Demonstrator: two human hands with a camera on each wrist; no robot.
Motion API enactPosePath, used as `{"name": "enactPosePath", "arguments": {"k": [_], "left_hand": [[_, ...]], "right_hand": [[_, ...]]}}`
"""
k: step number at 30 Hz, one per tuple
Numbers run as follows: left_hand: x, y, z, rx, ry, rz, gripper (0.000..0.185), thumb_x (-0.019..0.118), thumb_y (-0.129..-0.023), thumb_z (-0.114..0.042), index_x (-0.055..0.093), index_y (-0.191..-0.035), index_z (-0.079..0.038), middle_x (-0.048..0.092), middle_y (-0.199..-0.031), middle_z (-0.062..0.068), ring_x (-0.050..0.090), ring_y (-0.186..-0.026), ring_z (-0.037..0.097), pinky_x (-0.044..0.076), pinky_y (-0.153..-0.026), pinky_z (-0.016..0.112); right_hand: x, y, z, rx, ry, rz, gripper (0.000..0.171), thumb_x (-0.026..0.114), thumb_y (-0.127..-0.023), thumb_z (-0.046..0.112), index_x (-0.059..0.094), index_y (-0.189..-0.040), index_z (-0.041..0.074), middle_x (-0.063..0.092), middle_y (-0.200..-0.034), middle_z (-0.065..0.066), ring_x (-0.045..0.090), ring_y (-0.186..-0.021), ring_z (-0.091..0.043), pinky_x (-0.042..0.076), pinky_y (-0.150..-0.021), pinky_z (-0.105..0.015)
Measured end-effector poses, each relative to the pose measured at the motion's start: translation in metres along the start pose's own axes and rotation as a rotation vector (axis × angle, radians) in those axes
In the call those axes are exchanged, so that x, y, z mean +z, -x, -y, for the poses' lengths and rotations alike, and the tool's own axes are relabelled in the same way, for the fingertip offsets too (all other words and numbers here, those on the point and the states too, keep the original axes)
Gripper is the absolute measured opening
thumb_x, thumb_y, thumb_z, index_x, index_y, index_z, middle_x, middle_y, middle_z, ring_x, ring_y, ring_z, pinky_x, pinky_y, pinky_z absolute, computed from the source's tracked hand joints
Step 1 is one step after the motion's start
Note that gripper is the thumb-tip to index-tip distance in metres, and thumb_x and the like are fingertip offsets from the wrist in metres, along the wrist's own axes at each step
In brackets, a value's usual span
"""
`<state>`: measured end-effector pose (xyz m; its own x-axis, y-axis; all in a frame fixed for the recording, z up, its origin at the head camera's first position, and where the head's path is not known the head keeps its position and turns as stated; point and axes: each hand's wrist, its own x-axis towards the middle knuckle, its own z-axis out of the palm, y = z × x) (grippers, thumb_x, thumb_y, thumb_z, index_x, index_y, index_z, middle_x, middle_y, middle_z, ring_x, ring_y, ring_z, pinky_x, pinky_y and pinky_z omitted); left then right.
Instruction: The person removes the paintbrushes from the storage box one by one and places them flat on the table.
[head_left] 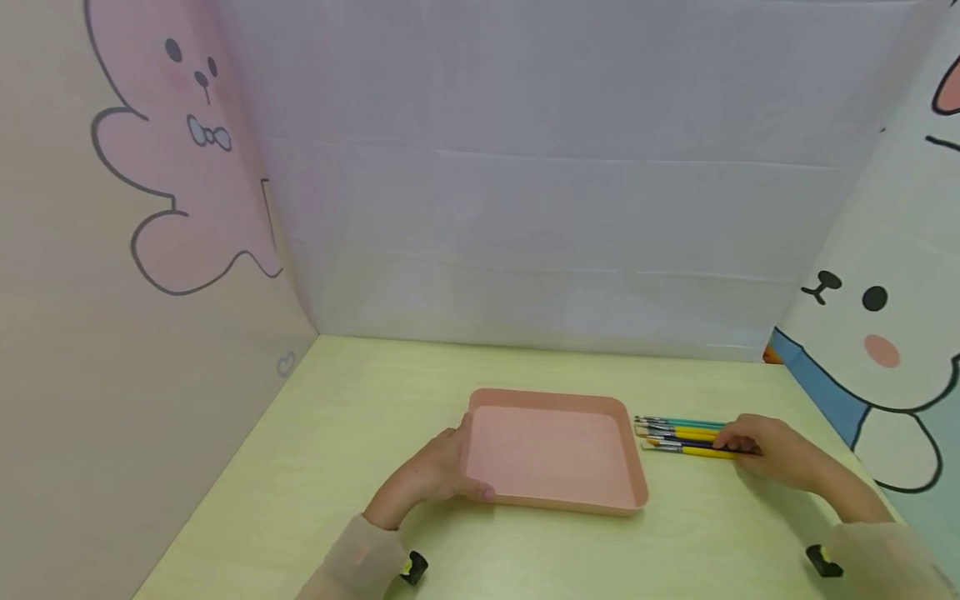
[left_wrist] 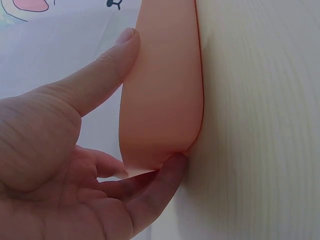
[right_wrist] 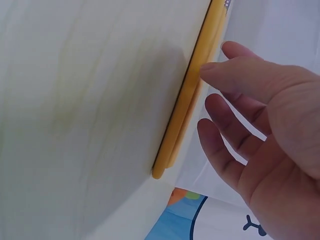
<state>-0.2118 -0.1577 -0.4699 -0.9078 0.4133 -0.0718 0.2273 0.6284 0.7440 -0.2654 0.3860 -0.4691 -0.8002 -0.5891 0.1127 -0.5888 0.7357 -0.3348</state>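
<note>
A pale yellow-green desk [head_left: 337, 467] fills the lower part of the head view, walled in by white panels [head_left: 540, 183] printed with cartoon animals at the left and right. Near the middle of the desk sits a shallow pink tray [head_left: 553, 498], square with rounded corners.

The left hand [head_left: 435, 471] is at the tray's left edge. The left wrist view shows its thumb [left_wrist: 100, 75] stretched along the outer wall and a fingertip [left_wrist: 167, 172] touching the tray's near corner where it meets the desk; the fingers are relaxed and mostly straight, resting against the tray rather than wrapped round it.

Just to the right of the tray lies a small bundle of paintbrushes [head_left: 678, 437], side by side, with yellow, teal and dark handles and their metal ends pointing toward the tray. The right hand [head_left: 765, 450] lies over the handle ends of the brushes. In the right wrist view its fingers [right_wrist: 225, 135] are spread and loosely extended, the thumb tip [right_wrist: 220, 70] touching a yellow handle [right_wrist: 185, 107].
</note>
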Motion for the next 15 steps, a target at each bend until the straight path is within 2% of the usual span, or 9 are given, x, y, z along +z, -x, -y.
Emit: {"name": "enactPosePath", "arguments": {"k": [6, 15], "left_hand": [[0.0, -0.002, 0.002, 0.04, 0.015, 0.0, 0.106, 0.101, -0.071, -0.031, 0.037, -0.151, -0.001, 0.065, -0.117, 0.018, 0.06, -0.106, 0.028, 0.049, -0.094, 0.049], [-0.001, -0.001, 0.003, 0.058, 0.01, -0.005, 0.112, 0.101, -0.072, -0.033, 0.033, -0.155, 0.001, 0.064, -0.118, 0.018, 0.06, -0.107, 0.028, 0.049, -0.095, 0.048]], "right_hand": [[-0.001, -0.001, 0.012, -0.037, 0.054, -0.05, 0.034, 0.087, -0.079, -0.006, 0.077, -0.103, 0.015, 0.06, -0.092, 0.015, 0.047, -0.079, 0.005, 0.05, -0.067, -0.027], [-0.005, -0.008, 0.035, 0.081, 0.072, -0.024, 0.031, 0.086, -0.084, 0.002, 0.077, -0.11, 0.015, 0.066, -0.101, 0.01, 0.058, -0.086, -0.002, 0.057, -0.077, -0.034]]}}
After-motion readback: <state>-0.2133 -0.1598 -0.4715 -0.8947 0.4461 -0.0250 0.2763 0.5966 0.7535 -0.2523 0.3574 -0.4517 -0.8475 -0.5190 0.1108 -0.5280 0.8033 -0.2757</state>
